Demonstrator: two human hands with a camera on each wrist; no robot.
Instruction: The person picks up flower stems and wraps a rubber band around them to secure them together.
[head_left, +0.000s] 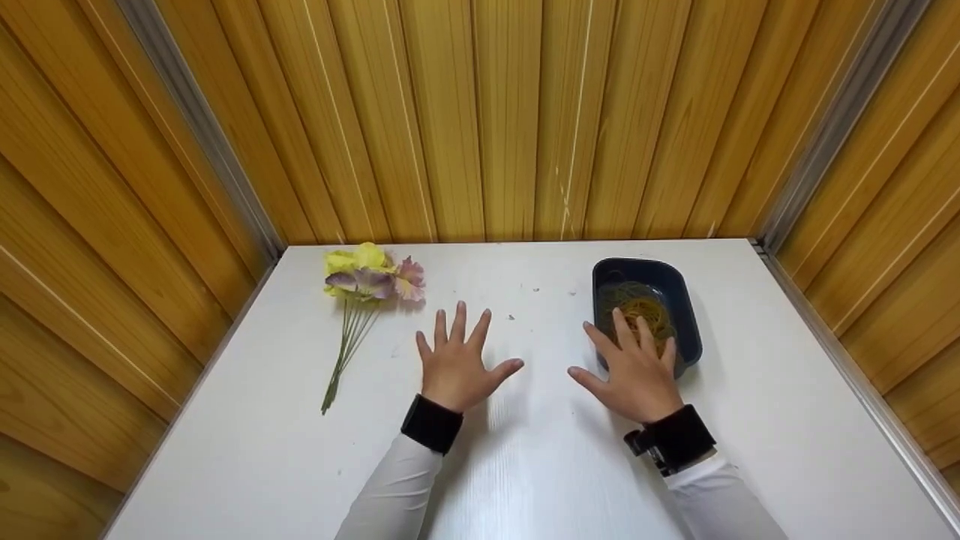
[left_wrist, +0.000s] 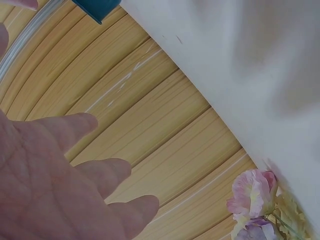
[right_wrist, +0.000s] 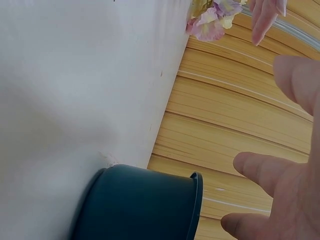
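My left hand [head_left: 455, 373] is spread above the white table, its fingers straight and holding nothing. To its left lies a bunch of flowers [head_left: 367, 277] with yellow, purple and pink blooms and thin green stems. My right hand [head_left: 637, 375], also spread and holding nothing, hovers over the near left part of a dark blue container [head_left: 688, 330]. Inside that container is a tangle of thin yellow and greenish strands [head_left: 646, 309], partly hidden by the fingers. In the right wrist view, the container's side [right_wrist: 140, 200] stands below the hand, apart from its fingers.
The white table [head_left: 510, 465] ends at a yellow wood-grain wall [head_left: 502, 120], with panels on both sides too. Small dark specks [head_left: 511, 316] lie near the middle of the tabletop. Grey metal posts [head_left: 202, 120] stand at the corners.
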